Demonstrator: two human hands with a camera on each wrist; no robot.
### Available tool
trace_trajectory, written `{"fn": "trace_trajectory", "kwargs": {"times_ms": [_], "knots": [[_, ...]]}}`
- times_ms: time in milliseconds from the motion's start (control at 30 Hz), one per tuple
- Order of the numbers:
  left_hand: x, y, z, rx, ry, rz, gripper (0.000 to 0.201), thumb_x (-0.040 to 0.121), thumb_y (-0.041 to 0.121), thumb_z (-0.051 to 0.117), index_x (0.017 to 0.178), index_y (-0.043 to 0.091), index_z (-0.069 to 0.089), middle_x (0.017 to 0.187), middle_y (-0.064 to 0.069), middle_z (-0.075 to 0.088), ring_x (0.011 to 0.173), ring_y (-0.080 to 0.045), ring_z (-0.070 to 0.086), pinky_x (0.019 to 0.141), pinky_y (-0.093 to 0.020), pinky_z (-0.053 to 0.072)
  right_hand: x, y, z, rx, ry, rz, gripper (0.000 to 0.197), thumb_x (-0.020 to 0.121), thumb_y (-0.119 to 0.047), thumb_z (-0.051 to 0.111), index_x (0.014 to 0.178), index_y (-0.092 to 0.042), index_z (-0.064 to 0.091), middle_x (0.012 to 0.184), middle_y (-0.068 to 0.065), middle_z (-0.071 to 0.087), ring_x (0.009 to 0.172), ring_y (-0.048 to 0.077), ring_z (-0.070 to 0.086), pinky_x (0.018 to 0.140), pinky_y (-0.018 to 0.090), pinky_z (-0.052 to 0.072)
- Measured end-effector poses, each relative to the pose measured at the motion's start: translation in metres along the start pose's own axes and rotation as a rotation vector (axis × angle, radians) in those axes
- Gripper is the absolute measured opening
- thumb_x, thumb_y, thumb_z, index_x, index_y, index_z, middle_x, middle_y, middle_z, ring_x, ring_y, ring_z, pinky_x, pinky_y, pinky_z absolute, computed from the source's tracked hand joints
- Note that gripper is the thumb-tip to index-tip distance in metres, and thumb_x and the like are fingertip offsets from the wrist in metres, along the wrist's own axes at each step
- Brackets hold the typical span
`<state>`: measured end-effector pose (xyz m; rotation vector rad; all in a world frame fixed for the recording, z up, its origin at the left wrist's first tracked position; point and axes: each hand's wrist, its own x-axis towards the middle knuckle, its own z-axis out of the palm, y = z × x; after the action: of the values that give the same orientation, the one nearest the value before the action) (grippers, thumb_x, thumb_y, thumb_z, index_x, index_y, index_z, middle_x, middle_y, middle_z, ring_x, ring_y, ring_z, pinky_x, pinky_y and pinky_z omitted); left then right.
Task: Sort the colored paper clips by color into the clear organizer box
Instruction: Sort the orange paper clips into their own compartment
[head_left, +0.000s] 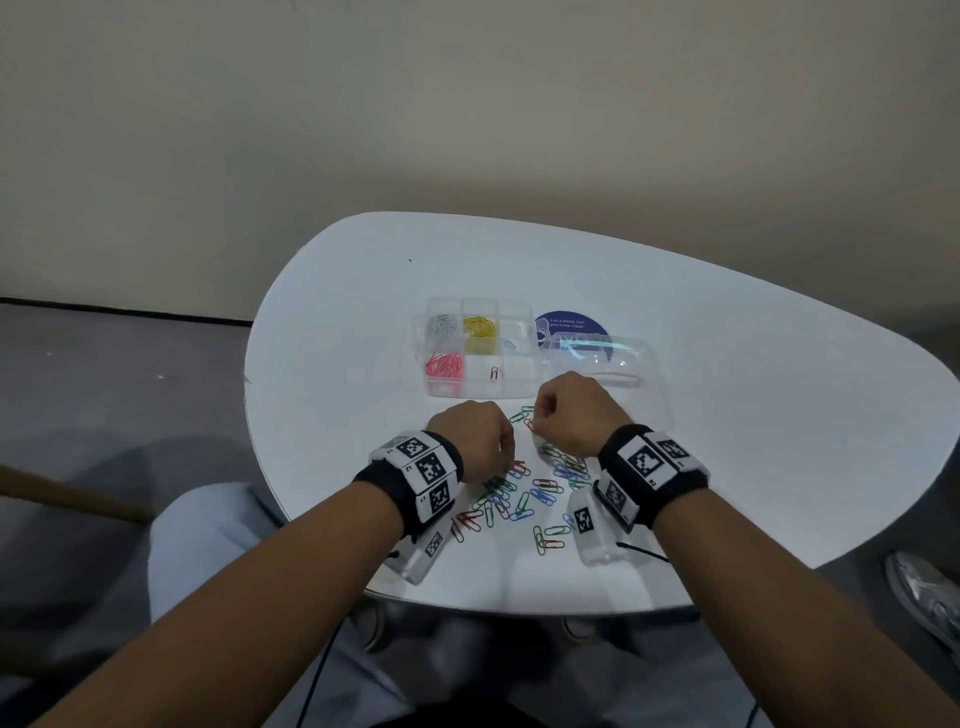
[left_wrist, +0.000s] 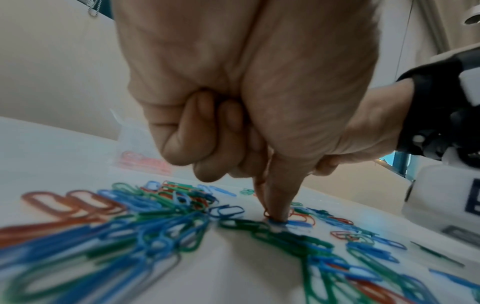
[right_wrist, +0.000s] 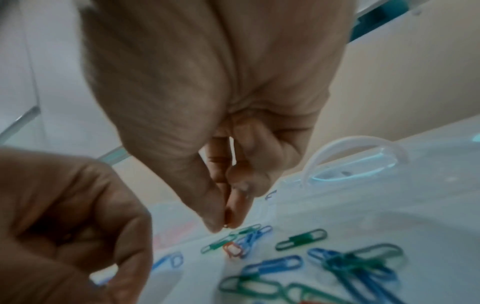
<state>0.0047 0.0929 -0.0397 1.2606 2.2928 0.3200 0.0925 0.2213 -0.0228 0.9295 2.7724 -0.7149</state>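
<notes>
Both hands work over the loose heap of red, green and blue plastic-coated paper clips (head_left: 524, 488) near the table's near edge. From the head view, the left hand (head_left: 475, 441) and right hand (head_left: 574, 413) are curled, knuckles up, what they grip hidden. The clear plastic compartmented organizer box (head_left: 480, 345) lies just beyond them toward the far edge of the white rounded table (head_left: 727, 364), its long axis running left to right; grey, yellow and pink clips already fill three cells, and a lone red clip (head_left: 494, 372) sits in the near middle cell. The right hand looks slightly nearer the box.

Seen from the left wrist, the left hand (left_wrist: 246, 92) has most fingers folded in, while thumb and forefinger reach down onto the heap and appear to pinch a red clip (left_wrist: 267, 214) at the table surface (a detail the head view hides).

Seen from the right wrist, the right hand (right_wrist: 213, 127) brings thumb and fingertips (right_wrist: 233, 214) together just above a green clip (right_wrist: 244, 230) and a small red clip (right_wrist: 232, 248); whether anything sits between them cannot be told. The box's open clear lid (right_wrist: 363, 160) lies beyond.
</notes>
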Motion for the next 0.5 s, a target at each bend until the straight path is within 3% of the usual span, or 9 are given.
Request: {"fn": "trace_trajectory", "kwargs": {"times_ms": [167,367,500], "knots": [[0.000,-0.003,0.004,0.067,-0.006,-0.001,0.016,0.088,0.024,0.057,0.089,0.020,0.072,0.093,0.000,0.071,0.088,-0.023,0.065,0.072,-0.030,0.052,0.003,-0.007,0.007,-0.046,-0.034,0.003,0.016,0.076,-0.003,0.062,0.076,-0.016,0.070,0.086,0.002,0.071,0.084,0.020,0.066,0.073,0.031,0.056],[-0.001,-0.017,0.001,0.027,-0.050,-0.010,0.013,0.083,0.020,0.059,0.077,0.023,0.070,0.088,0.004,0.071,0.084,-0.020,0.065,0.074,-0.032,0.056,-0.005,-0.011,0.019,-0.118,-0.062,-0.050,0.016,0.078,-0.006,0.063,0.073,-0.019,0.072,0.082,0.000,0.072,0.079,0.020,0.067,0.071,0.030,0.055],[-0.003,-0.022,-0.003,-0.027,-0.028,-0.009,0.013,0.083,0.026,0.060,0.078,0.021,0.071,0.087,0.004,0.071,0.083,-0.017,0.065,0.075,-0.033,0.056,-0.009,-0.008,0.018,-0.110,-0.053,-0.088,0.017,0.079,-0.007,0.063,0.071,-0.020,0.069,0.080,-0.002,0.071,0.078,0.020,0.065,0.069,0.029,0.052]]}}
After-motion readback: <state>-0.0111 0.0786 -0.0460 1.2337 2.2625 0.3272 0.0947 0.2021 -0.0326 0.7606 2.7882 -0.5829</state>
